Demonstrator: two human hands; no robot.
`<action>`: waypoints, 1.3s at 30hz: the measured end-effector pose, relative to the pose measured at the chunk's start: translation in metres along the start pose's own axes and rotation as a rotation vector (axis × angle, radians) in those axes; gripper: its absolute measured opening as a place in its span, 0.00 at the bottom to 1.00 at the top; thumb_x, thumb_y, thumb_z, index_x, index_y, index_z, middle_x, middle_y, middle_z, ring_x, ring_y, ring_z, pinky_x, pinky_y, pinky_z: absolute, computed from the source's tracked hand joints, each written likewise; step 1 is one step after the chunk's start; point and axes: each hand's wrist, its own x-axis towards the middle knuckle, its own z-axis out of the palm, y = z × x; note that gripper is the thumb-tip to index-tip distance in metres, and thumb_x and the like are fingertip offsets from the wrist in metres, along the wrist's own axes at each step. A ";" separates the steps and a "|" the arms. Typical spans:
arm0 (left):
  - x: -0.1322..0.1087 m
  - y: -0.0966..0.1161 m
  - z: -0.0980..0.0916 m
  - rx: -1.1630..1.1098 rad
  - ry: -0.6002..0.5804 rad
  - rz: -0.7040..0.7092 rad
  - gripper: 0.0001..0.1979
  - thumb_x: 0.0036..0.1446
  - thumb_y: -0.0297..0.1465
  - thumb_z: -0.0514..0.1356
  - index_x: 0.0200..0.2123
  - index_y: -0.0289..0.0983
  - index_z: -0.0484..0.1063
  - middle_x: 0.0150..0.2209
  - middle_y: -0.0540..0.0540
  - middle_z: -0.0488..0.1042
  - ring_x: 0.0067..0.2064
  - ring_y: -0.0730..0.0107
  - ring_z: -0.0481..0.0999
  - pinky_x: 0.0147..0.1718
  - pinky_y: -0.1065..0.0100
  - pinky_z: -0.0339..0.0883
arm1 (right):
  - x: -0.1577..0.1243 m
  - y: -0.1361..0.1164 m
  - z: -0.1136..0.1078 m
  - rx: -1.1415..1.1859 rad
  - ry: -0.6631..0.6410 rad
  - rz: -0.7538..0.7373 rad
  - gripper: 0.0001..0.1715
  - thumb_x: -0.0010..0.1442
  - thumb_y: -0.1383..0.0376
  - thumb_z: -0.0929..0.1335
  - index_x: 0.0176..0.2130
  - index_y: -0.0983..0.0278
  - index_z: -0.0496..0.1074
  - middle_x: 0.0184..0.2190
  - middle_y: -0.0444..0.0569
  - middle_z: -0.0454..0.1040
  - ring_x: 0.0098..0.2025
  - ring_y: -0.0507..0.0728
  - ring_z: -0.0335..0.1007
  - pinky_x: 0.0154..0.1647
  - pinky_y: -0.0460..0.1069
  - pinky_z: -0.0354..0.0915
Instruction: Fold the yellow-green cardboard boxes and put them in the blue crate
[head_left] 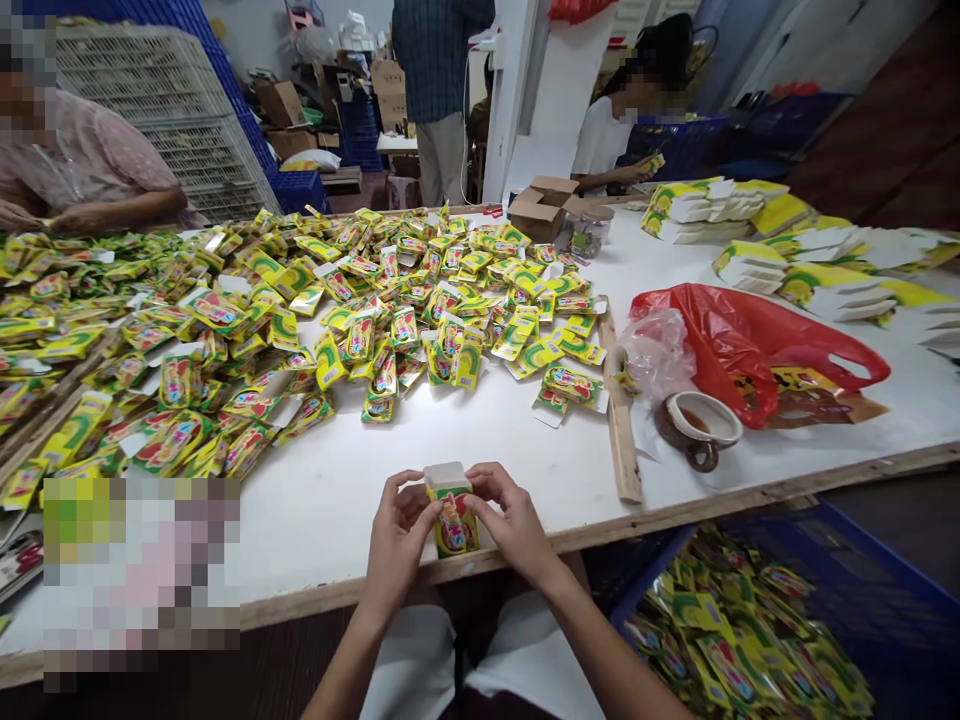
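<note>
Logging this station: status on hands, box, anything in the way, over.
Left hand and right hand holding yellow box. Box at table's near edge, white flap at top. Nothing seen blocking hands; box pile beyond, wooden strip off right.

White-topped, wood-edged bench (315,540); beyond its far edge, leftward, stacked white lattice plastic crates (142,75); white upright pillar (516,90) mid-edge; brown cardboard cartons (388,78) farther back; pale plain wall (251,35) behind.

Whitish trousers (409,655) clothe the legs; both forearms (592,635) are bare.
</note>
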 end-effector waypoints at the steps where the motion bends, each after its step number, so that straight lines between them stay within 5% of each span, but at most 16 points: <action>1: -0.002 0.000 0.001 -0.008 -0.003 -0.010 0.18 0.54 0.32 0.61 0.45 0.41 0.57 0.40 0.44 0.75 0.44 0.63 0.76 0.44 0.61 0.69 | 0.000 0.001 -0.001 -0.008 -0.002 0.004 0.11 0.59 0.67 0.65 0.44 0.60 0.67 0.36 0.47 0.75 0.39 0.55 0.72 0.41 0.49 0.66; 14: -0.002 -0.003 -0.006 0.255 -0.067 0.070 0.09 0.58 0.33 0.56 0.41 0.38 0.70 0.44 0.42 0.76 0.43 0.62 0.76 0.44 0.63 0.69 | 0.021 0.001 -0.005 -0.103 -0.043 -0.046 0.06 0.58 0.67 0.66 0.31 0.65 0.74 0.30 0.46 0.74 0.35 0.54 0.70 0.38 0.47 0.65; 19: -0.001 -0.004 0.002 0.186 -0.002 0.132 0.12 0.59 0.31 0.55 0.47 0.40 0.62 0.49 0.41 0.73 0.52 0.62 0.72 0.50 0.59 0.66 | 0.019 0.004 0.003 0.011 0.059 -0.077 0.10 0.59 0.67 0.65 0.42 0.62 0.71 0.36 0.48 0.76 0.40 0.55 0.72 0.43 0.49 0.66; 25: -0.002 0.004 0.010 0.336 0.041 0.192 0.06 0.58 0.32 0.57 0.37 0.38 0.70 0.41 0.43 0.75 0.45 0.62 0.74 0.47 0.62 0.67 | 0.013 -0.002 0.001 -0.043 -0.008 -0.115 0.06 0.57 0.65 0.69 0.35 0.62 0.76 0.38 0.50 0.77 0.42 0.58 0.72 0.45 0.52 0.67; 39: 0.018 0.009 0.011 0.227 0.079 0.057 0.07 0.53 0.34 0.61 0.32 0.36 0.73 0.29 0.48 0.76 0.33 0.68 0.73 0.34 0.69 0.67 | 0.025 -0.009 0.001 -0.126 0.021 -0.015 0.06 0.58 0.65 0.67 0.32 0.64 0.75 0.28 0.46 0.76 0.31 0.53 0.69 0.35 0.47 0.65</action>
